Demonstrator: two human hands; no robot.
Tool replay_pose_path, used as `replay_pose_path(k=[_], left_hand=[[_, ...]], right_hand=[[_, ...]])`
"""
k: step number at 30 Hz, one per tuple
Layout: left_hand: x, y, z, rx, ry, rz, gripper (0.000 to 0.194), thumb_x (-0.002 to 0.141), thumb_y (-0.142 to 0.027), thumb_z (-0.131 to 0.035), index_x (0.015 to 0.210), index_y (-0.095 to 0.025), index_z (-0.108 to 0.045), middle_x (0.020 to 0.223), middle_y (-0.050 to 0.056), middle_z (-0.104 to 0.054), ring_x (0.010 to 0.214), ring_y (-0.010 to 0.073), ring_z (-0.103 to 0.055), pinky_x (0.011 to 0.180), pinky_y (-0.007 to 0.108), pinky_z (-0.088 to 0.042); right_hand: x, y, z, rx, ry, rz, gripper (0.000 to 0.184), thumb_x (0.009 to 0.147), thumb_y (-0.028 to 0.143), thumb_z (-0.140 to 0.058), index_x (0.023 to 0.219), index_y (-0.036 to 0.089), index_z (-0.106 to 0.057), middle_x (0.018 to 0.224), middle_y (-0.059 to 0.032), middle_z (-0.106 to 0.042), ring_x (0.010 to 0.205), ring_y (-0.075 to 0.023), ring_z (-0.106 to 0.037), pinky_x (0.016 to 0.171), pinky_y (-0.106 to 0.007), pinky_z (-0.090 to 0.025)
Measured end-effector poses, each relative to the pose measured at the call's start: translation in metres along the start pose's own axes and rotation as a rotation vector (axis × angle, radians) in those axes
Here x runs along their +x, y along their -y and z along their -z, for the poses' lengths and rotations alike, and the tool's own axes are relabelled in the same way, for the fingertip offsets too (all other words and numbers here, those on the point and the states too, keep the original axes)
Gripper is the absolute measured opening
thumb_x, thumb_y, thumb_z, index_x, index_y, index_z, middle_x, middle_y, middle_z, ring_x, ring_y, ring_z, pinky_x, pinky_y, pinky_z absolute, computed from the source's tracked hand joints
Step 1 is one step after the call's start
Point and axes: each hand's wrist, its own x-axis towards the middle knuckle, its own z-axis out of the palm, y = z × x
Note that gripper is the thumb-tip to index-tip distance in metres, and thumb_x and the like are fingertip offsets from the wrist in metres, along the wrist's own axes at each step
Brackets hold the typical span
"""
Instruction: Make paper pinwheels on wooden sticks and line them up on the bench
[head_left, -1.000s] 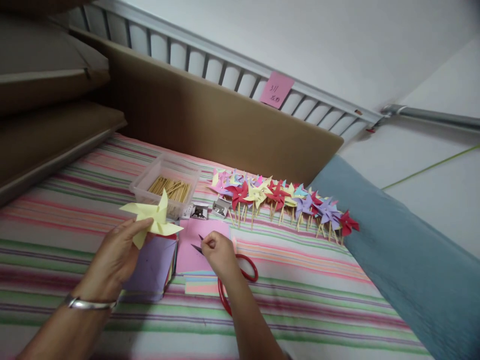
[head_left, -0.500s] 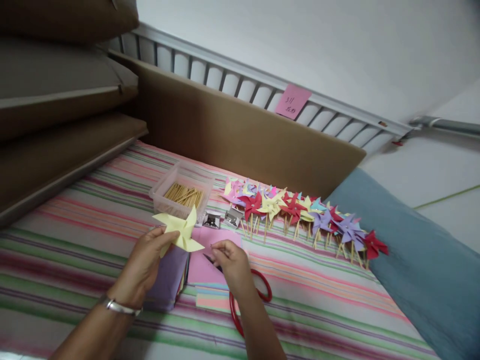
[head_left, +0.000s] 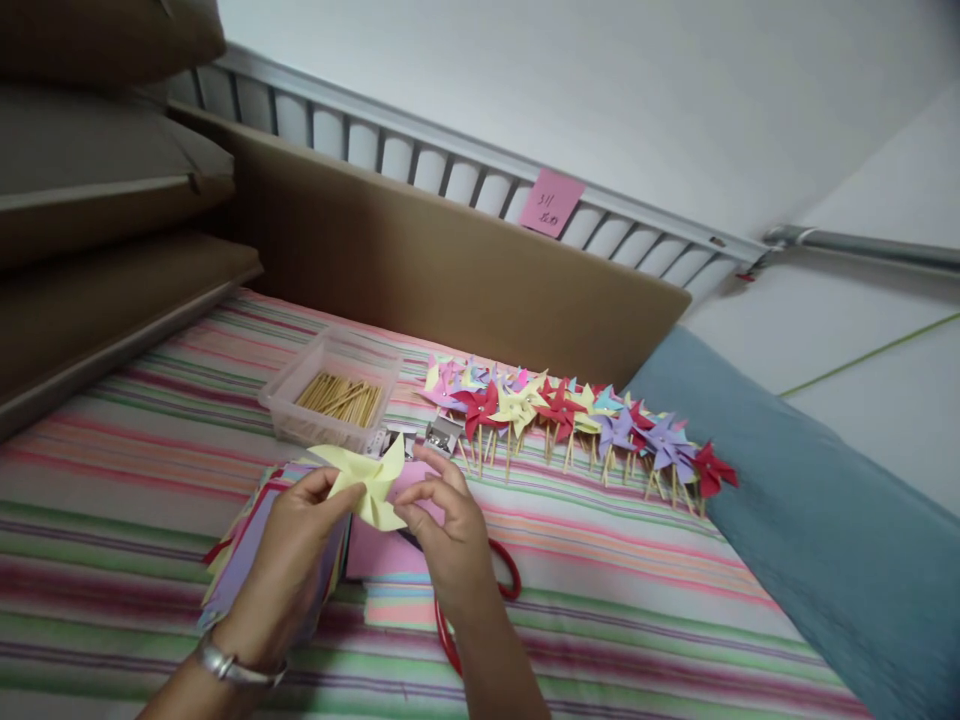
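My left hand (head_left: 296, 535) pinches a pale yellow paper pinwheel (head_left: 384, 478) near its centre, thumb in front. At the pinwheel's right edge is my right hand (head_left: 457, 535), thumb and index finger brought together; whatever is between them is too small to make out. Below the right wrist lie scissors with red handles (head_left: 514, 572), partly covered by the arm. Pink paper (head_left: 367, 550) and pastel paper strips (head_left: 397, 605) lie under the hands. A stack of coloured paper sheets (head_left: 244, 560) is partly hidden by my left forearm.
A clear plastic box (head_left: 279, 425) holds thin wooden sticks (head_left: 341, 400). Beside it sit small open boxes (head_left: 442, 436) with tiny metallic pieces. Many finished pinwheels on sticks (head_left: 559, 408) are bunched at the right. A brown board (head_left: 450, 260) stands behind; wrapped packages (head_left: 112, 310) are stacked left.
My right hand has come up and left to the pinwheel's edge, its other fingers spreading. The left hand keeps the pinwheel, slightly turned. The camera view has shifted to the right.
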Motion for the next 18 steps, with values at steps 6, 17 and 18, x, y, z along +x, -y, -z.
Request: replay_pose_path(k=[6,17,18], left_hand=[[-0.006,0.006,-0.005,0.053,0.011,-0.04,0.019,0.057,-0.03,-0.079,0.061,-0.018,-0.065,0.064,-0.001,-0.066,0.063,0.0159,-0.057,0.064,0.024,-0.044],[-0.008,0.005,-0.006,0.096,0.119,-0.029,0.015,0.06,-0.028,-0.077,0.056,-0.019,-0.066,0.057,-0.003,-0.062,0.058,0.014,-0.052,0.058,0.022,-0.04],[-0.008,0.004,-0.007,0.095,0.124,-0.028,0.015,0.059,-0.028,-0.078,0.056,-0.019,-0.066,0.057,-0.003,-0.062,0.058,0.0141,-0.052,0.058,0.022,-0.04]], right_hand=[[-0.005,-0.001,-0.01,0.029,0.051,-0.104,0.014,0.073,0.012,-0.064,0.07,0.023,-0.073,0.154,-0.0018,-0.029,0.14,-0.0248,-0.03,0.111,-0.039,-0.028],[-0.005,0.001,-0.012,-0.027,-0.005,-0.192,0.014,0.071,0.012,-0.064,0.07,0.022,-0.073,0.151,-0.0051,-0.035,0.139,-0.0281,-0.031,0.108,-0.04,-0.031],[-0.004,0.0,-0.012,-0.04,-0.008,-0.197,0.015,0.071,0.011,-0.064,0.069,0.022,-0.074,0.15,-0.0055,-0.037,0.139,-0.0281,-0.031,0.11,-0.041,-0.028]])
